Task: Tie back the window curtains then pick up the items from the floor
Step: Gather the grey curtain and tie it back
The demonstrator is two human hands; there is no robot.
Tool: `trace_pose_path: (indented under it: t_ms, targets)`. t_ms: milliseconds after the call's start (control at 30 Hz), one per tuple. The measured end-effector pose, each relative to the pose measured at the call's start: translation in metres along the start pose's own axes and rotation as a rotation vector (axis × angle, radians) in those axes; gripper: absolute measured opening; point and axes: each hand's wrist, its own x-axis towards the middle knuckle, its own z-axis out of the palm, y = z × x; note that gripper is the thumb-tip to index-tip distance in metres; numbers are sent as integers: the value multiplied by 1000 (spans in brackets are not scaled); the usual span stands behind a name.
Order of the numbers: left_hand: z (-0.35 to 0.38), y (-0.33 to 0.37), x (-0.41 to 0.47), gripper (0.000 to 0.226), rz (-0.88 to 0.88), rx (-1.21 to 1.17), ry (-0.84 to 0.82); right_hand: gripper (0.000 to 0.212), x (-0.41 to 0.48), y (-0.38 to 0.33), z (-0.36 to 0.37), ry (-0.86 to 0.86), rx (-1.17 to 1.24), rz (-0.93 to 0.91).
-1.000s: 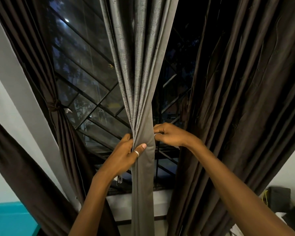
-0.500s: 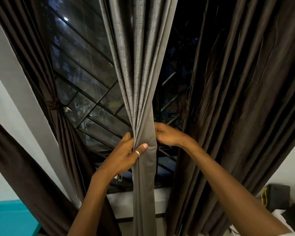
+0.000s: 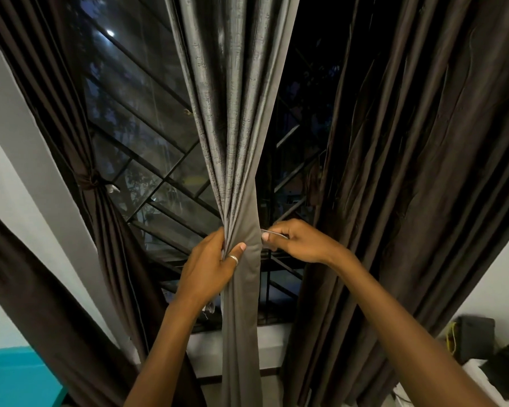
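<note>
A person gathers the grey curtain (image 3: 235, 118) at the centre of a night-dark window (image 3: 147, 136), the fabric bunched into a narrow neck just below mid-frame and hanging straight down to the 6 o'clock edge.

The left hand (image 3: 209, 265) is closed around the gathered folds from the 9 o'clock side, fingers wrapped behind the cloth and the thumb, bearing a ring (image 3: 233, 259), pressed across its front.

The right hand (image 3: 297, 245) sits just beside the curtain at its 3 o'clock edge, pinched narrow, thumb and forefinger nipping a thin strip (image 3: 274, 232) that runs back toward the fabric. Whether that strip is a tie or a fold of the curtain itself cannot be told.

A brown curtain (image 3: 423, 171) hangs loose from 12 to 4 o'clock, behind the right forearm. At 9 o'clock a second brown curtain (image 3: 71, 118) is already cinched by a knot (image 3: 91, 181) against the white wall (image 3: 18, 177).

A diagonal grille (image 3: 171, 186) crosses the glass. At 4 o'clock, dark boxes (image 3: 476, 339) sit low by the wall; at 8 o'clock a teal surface (image 3: 15, 377) fills the corner.
</note>
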Motion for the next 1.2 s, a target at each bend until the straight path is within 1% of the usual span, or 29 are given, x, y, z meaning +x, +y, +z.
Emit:
trace_pose_path:
  t_ms: [100,167,233,367,467,567,667,733,800,1000,1100,1200]
  targets:
    - [0,3,2,33,-31,206,138,46,-9,-2,6,55,9,38]
    - [0,6,3,39,-64,304,187,45,-14,-6,13,94,7,59]
    - [0,9,2,44,-92,356,210,43,-19,-14,22,106,72,93]
    - [0,17,3,49,-152,381,220,37,-20,-28,44,163,300,197]
    - [-1,21,4,50,-192,372,217,37,-20,-40,59,200,532,296]
    - [-1,24,5,50,-238,304,200,40,-21,-48,69,228,686,351]
    - [-1,24,5,41,-283,217,156,40,-21,-54,72,239,820,420]
    - [-1,22,6,31,-308,177,116,40,-22,-57,71,250,881,466]
    - [0,18,6,27,-327,135,93,41,-22,-60,71,273,915,485]
    - [4,18,3,29,-345,21,45,39,-20,-64,87,378,953,538]
    - [5,18,3,32,-361,-24,24,34,-20,-67,94,357,1054,563]
    - [4,17,2,35,-352,-35,2,35,-20,-69,100,348,1160,567]
